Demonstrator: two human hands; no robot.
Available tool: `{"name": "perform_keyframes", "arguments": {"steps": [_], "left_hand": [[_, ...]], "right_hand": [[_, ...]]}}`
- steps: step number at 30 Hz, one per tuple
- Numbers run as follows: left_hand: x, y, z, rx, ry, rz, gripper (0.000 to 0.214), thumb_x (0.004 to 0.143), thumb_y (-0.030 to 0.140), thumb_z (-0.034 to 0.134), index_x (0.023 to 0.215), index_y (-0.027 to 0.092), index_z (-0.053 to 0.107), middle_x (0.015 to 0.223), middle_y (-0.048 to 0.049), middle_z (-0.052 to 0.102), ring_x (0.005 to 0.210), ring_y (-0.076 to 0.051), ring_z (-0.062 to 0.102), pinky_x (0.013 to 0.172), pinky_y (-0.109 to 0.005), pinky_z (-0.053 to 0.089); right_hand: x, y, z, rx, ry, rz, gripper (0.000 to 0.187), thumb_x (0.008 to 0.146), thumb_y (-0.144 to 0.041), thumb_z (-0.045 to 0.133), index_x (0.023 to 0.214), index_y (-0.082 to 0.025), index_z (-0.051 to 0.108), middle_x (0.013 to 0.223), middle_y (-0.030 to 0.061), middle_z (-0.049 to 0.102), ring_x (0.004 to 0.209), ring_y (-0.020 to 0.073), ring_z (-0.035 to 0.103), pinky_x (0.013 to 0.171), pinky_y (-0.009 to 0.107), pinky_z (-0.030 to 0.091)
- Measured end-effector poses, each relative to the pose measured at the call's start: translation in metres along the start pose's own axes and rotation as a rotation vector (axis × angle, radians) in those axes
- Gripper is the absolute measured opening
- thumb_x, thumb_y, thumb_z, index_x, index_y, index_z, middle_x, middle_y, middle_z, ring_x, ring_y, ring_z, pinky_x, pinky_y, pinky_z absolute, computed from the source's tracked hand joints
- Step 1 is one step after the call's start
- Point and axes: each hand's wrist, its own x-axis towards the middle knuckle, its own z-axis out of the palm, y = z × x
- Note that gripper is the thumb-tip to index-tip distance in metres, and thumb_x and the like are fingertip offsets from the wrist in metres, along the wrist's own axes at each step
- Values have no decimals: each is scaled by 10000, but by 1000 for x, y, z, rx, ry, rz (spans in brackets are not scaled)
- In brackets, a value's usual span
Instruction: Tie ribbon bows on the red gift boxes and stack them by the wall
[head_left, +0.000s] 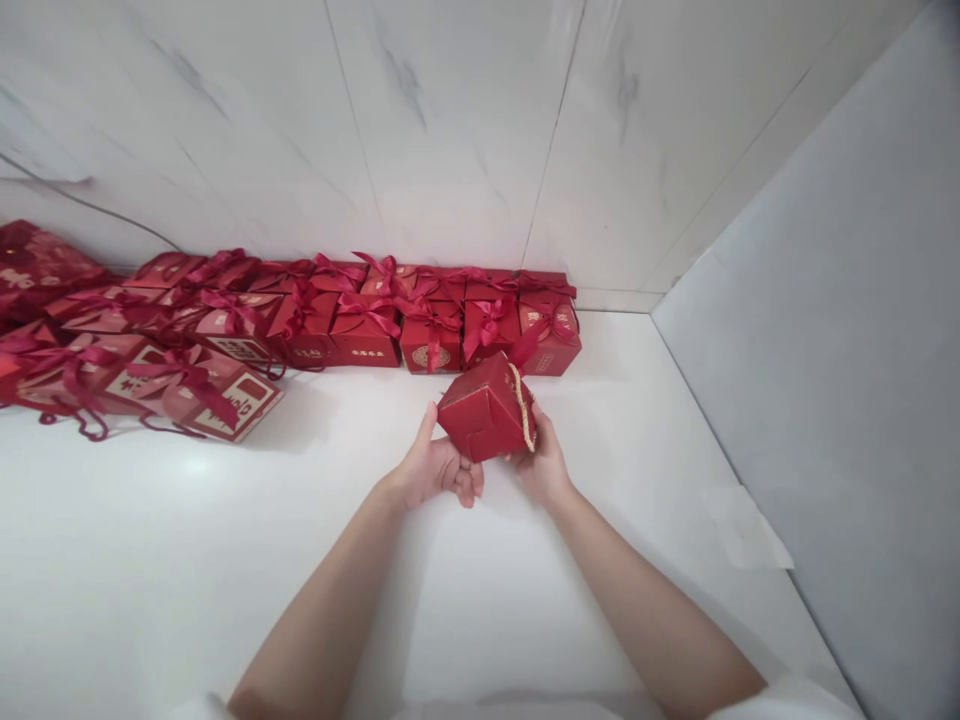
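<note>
We hold the box (486, 408) tilted, flaps toward us, above the table (225, 560) near the row (367, 335), left hand (439, 468) and right hand (541, 462) clamped on its sides; lining it up would call for righting it.

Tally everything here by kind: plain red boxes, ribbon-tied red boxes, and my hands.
Held plain red box, gold cord handle: 1
Rows of ribbon-tied red boxes: at least 15; left ones overlap, exact count unclear
The left hand and right hand: 2
Total: at least 18
</note>
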Motion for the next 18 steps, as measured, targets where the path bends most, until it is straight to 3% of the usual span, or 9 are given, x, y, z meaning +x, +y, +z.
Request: {"name": "perform_keyframes", "arguments": {"steps": [3,5,10,12,15,18], "left_hand": [[0,-1,1,1,-56,-50,1135,677,936,-30,1098,85,591,771,-164,693,582,-214,648,642,-327,492],[1,-2,1,-17,-74,-49,1134,682,939,-6,1197,98,554,799,-165,705,623,-224,662,684,-341,499],[4,-6,1,-48,-122,3,1086,722,933,94,1185,82,587,916,-200,704,781,-264,679,782,-389,499],[6,-10,2,-42,-121,71,936,759,882,307,1139,86,621,985,-199,696,833,-275,671,815,-409,498],[7,-15,6,-32,65,293,617,685,500,767,1177,161,614,1146,-148,672,961,-283,658,849,-399,503],[6,-17,10,-1,161,369,728,592,203,858,1258,218,565,1262,-127,622,1124,-336,612,866,-419,521]], "right_hand": [[0,0,-1,42,42,1,376,882,-522,541,1147,-282,659,1043,-17,724,878,200,675,644,278,533],[0,1,-1,44,52,-28,399,885,-519,527,1188,-287,645,1141,-21,705,1078,220,641,819,315,537],[-1,2,0,36,15,-77,432,882,-535,521,1213,-284,637,1199,-18,687,1206,226,584,982,354,484],[-1,0,-1,47,2,-77,424,865,-532,535,1185,-281,651,1195,-16,689,1215,238,581,999,375,483],[-3,-4,-2,39,-39,19,428,811,-556,570,1082,-248,694,1106,18,721,1175,299,605,968,443,509],[-8,-11,-2,41,-106,101,431,780,-561,609,1047,-237,706,1056,40,732,1131,328,627,957,486,509]]}}
